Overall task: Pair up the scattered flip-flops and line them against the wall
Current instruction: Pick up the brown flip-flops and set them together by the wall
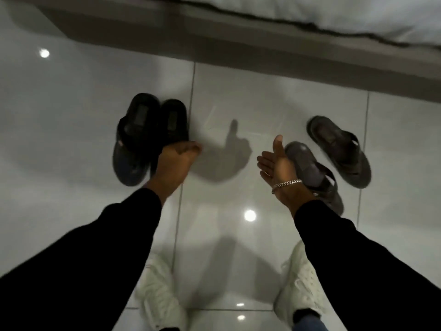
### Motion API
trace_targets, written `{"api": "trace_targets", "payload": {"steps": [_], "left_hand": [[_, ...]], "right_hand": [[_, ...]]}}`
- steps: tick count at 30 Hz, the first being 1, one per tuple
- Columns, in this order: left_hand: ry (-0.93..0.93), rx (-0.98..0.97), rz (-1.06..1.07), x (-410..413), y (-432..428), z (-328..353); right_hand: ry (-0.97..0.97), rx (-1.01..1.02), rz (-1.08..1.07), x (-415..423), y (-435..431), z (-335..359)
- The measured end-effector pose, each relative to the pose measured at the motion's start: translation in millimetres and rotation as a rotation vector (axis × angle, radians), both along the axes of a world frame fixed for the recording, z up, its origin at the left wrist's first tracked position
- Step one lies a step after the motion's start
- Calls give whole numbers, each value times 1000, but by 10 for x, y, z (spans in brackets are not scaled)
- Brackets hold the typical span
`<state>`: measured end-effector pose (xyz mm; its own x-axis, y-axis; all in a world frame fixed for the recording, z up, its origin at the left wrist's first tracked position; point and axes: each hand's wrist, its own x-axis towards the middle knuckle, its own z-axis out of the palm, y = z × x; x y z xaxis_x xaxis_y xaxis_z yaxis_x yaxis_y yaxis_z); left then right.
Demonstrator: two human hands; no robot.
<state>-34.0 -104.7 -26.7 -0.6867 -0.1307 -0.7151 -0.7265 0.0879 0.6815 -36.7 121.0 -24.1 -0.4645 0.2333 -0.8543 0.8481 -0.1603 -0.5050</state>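
Two black flip-flops (148, 132) hang side by side as a pair, and my left hand (175, 161) is shut on their heel ends above the glossy white floor. My right hand (276, 162) is open, palm turned left, fingers spread, with a silver bracelet on the wrist. Just behind it lies a dark grey flip-flop (315, 174) on the floor, partly hidden by my wrist. A second dark grey flip-flop (338, 151) lies at an angle a little farther right, apart from the first.
A grey bed base (238, 44) with white bedding (334, 13) runs across the top. The white tiled floor (71, 103) spreads left and right. My two white shoes (162, 295) stand at the bottom of the view.
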Motion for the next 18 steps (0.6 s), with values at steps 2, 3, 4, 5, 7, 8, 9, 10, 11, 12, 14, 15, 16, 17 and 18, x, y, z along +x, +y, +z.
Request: {"api": "trace_targets", "payload": {"steps": [2, 3, 4, 5, 7, 8, 9, 10, 11, 12, 14, 15, 16, 17, 18], "left_hand": [[-36, 9, -106, 83, 424, -94], [-53, 21, -150, 121, 645, -136], [-70, 35, -181, 157, 869, -169], [-90, 46, -199, 183, 1085, -204], [-127, 54, -215, 217, 1451, -272], [-146, 56, -206, 239, 1643, -315], [-168, 58, -196, 266, 1847, -355], [-189, 59, -187, 306, 2051, -401], [-207, 58, -184, 345, 2213, -433], [-225, 55, -180, 384, 2424, -472], [-294, 35, -170, 442, 2819, -540], [-343, 23, -193, 480, 2992, -564], [-384, 16, -237, 513, 3121, -589], [-409, 4, -270, 555, 3309, -639], [-413, -25, -268, 590, 3508, -695]], "right_hand": [[-19, -17, 14, 5, 323, -66], [-41, -28, 27, 30, 503, -103], [-53, -31, 31, 66, 711, -152], [-44, -1, 25, 104, 935, -212], [-2, 116, 30, 171, 1337, -327], [10, 167, 46, 192, 1548, -379], [13, 204, 72, 210, 1767, -432], [13, 234, 112, 215, 1972, -483], [22, 274, 160, 193, 2139, -517], [33, 344, 244, 178, 2340, -562], [98, 630, 515, 123, 2708, -612], [163, 800, 632, 116, 2863, -627], [249, 924, 682, 101, 2977, -637], [318, 975, 692, 54, 3148, -678], [352, 981, 688, -25, 3330, -739]]}}
